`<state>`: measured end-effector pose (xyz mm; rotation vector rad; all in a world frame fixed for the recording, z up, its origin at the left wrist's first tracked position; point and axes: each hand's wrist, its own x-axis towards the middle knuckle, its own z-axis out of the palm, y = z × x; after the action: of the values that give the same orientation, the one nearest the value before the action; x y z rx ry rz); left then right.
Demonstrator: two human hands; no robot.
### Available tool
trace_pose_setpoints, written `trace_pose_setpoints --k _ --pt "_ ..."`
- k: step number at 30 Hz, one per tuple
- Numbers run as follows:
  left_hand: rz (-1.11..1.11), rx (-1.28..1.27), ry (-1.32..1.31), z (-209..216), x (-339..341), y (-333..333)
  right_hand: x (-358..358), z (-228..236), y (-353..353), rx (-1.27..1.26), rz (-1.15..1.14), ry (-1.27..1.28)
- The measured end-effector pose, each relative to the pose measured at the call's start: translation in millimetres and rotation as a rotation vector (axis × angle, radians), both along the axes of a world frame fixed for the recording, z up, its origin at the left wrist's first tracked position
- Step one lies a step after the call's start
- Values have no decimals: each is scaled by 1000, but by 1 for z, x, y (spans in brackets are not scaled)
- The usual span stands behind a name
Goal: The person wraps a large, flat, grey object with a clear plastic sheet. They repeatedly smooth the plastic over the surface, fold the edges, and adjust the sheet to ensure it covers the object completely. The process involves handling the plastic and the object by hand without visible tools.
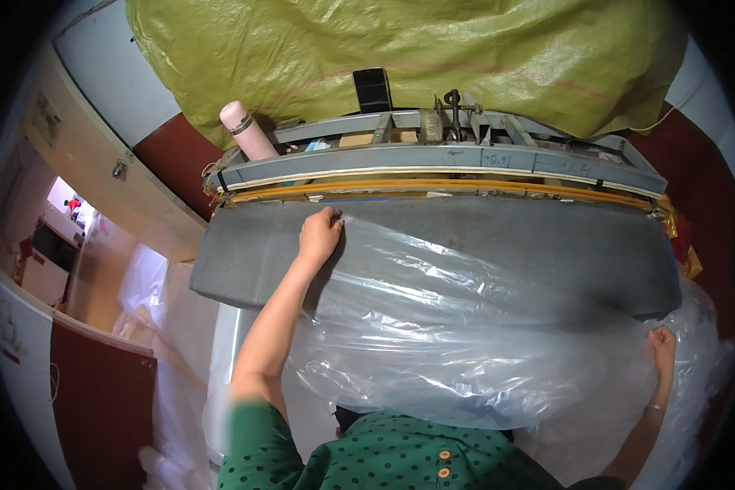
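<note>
The left hand (320,237) pinches a far corner of a clear, shiny plastic sheet (400,327) near the far edge of a long, dark-grey surface (237,241); the right hand (663,341) has fingers curled on its right edge. The sheet looks partly spread: it covers the near middle, while the surface's left end and far right remain bare. Beyond, a grey metal frame (433,157) contains small, indistinct items; a pink cylindrical flask (257,144) leans at its left, contents hidden.
</note>
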<state>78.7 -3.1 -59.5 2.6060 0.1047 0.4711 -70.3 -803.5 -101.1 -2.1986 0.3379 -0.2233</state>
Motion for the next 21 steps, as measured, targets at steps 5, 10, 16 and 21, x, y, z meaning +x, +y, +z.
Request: trace_pose_setpoints --k 5,10,16,21 --pt "17 112 -132 -3 12 -3 41 18 -10 -116 -78 -133" --pt "282 -423 -415 -25 29 34 147 18 65 -225 -240 -419" --pt "461 -391 -585 -50 64 109 266 -14 142 81 -141 -670" --pt "445 -552 -531 -46 77 123 290 0 182 -1 -198 -663"
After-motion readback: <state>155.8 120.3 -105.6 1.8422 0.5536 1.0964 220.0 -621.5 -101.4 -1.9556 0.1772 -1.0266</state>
